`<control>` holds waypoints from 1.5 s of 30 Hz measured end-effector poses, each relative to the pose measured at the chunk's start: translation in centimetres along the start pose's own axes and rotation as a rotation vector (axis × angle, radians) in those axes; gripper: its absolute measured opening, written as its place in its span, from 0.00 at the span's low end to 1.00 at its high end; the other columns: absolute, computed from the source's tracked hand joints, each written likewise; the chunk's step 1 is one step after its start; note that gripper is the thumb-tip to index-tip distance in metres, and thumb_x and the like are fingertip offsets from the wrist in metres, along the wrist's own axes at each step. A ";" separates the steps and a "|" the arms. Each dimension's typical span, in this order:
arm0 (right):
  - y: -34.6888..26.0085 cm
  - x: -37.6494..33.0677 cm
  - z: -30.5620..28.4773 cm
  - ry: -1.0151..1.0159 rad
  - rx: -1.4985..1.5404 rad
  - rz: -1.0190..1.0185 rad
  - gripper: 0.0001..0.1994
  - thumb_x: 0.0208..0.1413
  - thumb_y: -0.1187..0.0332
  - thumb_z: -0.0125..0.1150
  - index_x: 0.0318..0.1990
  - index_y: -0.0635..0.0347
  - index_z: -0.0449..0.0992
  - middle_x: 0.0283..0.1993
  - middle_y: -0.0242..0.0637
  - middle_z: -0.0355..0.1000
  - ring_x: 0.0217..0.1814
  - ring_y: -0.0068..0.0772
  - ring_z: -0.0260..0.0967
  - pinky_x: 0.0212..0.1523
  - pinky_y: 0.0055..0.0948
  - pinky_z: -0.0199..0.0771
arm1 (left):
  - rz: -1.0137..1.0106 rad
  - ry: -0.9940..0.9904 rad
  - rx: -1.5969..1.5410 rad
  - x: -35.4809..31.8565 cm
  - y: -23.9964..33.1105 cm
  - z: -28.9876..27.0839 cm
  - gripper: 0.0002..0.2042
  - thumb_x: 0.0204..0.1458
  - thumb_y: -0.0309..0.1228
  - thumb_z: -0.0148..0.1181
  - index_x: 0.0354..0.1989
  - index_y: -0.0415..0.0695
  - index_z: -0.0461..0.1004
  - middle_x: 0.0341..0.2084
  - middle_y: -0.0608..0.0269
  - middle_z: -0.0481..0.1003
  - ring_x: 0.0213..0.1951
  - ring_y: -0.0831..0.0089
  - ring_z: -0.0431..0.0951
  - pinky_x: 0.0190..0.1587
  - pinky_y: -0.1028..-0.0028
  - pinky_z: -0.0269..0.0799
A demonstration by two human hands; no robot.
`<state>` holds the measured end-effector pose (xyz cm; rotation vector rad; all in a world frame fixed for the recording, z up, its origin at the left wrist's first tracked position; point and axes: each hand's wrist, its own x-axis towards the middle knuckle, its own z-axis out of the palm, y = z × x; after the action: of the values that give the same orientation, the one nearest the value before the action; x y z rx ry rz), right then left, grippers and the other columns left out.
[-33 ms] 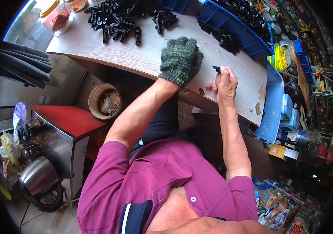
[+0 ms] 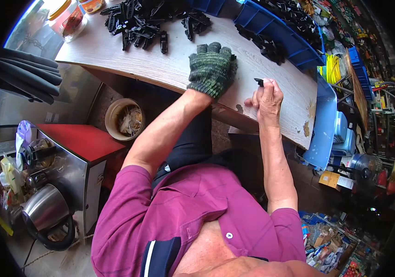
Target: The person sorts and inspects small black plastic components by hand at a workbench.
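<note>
My left hand (image 2: 211, 69), in a dark green knitted glove, is closed above the near edge of the worktop (image 2: 160, 67), its back facing up. A dark bit shows beside its thumb side, but what lies in the fingers is hidden. To its right, my bare right hand (image 2: 267, 99) pinches a small black piece (image 2: 259, 82) between thumb and forefinger. Beyond the left hand lies a heap of black plastic parts (image 2: 135, 25), with one single black part (image 2: 164, 42) at its near side. More black parts (image 2: 264, 46) lie against a blue bin.
The long blue bin (image 2: 276, 32) holds more black parts at the far right. Plastic jars (image 2: 70, 23) stand at the far left. Below the table are a waste bucket (image 2: 124, 120) and a red-topped cabinet (image 2: 77, 141); a steel kettle (image 2: 47, 210) stands left.
My left hand has shifted slightly, turning a little to the left. The right hand with the small black piece has hardly moved.
</note>
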<state>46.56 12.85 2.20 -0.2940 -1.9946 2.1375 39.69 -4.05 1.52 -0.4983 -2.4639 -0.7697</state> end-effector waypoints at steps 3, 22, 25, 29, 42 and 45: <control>-0.1 0.0 -0.2 0.059 0.076 -0.013 0.14 0.66 0.59 0.48 0.31 0.57 0.64 0.12 0.25 0.51 0.11 0.18 0.50 0.14 0.30 0.74 | 0.044 -0.137 0.113 0.5 -0.3 0.6 0.10 0.53 0.37 0.58 0.39 0.47 0.78 0.37 0.52 0.76 0.42 0.51 0.75 0.37 0.54 0.72; -0.1 0.1 0.6 0.259 0.096 -0.099 0.15 0.65 0.58 0.46 0.32 0.59 0.69 0.22 0.32 0.66 0.15 0.28 0.69 0.15 0.26 0.73 | -0.049 -0.353 -0.810 -1.7 3.2 1.2 0.14 0.60 0.43 0.57 0.44 0.46 0.78 0.36 0.52 0.80 0.38 0.51 0.81 0.39 0.59 0.76; 0.4 0.1 0.4 0.273 0.081 -0.138 0.13 0.65 0.60 0.48 0.32 0.59 0.69 0.20 0.31 0.64 0.13 0.24 0.63 0.15 0.27 0.72 | -0.107 -0.358 -0.763 -1.4 3.6 1.2 0.13 0.63 0.39 0.54 0.46 0.44 0.77 0.37 0.52 0.80 0.38 0.53 0.81 0.41 0.61 0.76; 2.2 0.6 -1.0 0.259 0.064 -0.136 0.10 0.65 0.66 0.50 0.30 0.57 0.69 0.19 0.26 0.62 0.16 0.18 0.58 0.17 0.23 0.65 | -0.135 -0.224 -0.753 -1.7 4.9 1.5 0.12 0.64 0.36 0.52 0.49 0.42 0.75 0.39 0.50 0.79 0.39 0.53 0.80 0.43 0.60 0.74; 0.2 -0.6 -0.4 0.230 0.240 -0.114 0.12 0.64 0.64 0.49 0.28 0.56 0.66 0.14 0.25 0.54 0.14 0.18 0.53 0.23 0.32 0.78 | 0.077 -0.013 -0.269 -2.3 0.8 -1.9 0.16 0.53 0.24 0.55 0.51 0.44 0.75 0.44 0.50 0.76 0.48 0.50 0.75 0.53 0.54 0.70; 0.6 -0.2 -0.4 0.205 0.202 -0.106 0.12 0.64 0.61 0.48 0.30 0.56 0.65 0.12 0.28 0.53 0.12 0.22 0.54 0.26 0.44 0.84 | 0.117 0.130 0.203 -1.0 -7.0 -5.0 0.21 0.46 0.23 0.52 0.51 0.46 0.75 0.48 0.51 0.75 0.52 0.51 0.72 0.56 0.53 0.67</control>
<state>46.89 13.12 1.55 -0.3499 -1.6324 2.1257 38.91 -12.69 1.53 -0.4946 -2.3364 -0.4826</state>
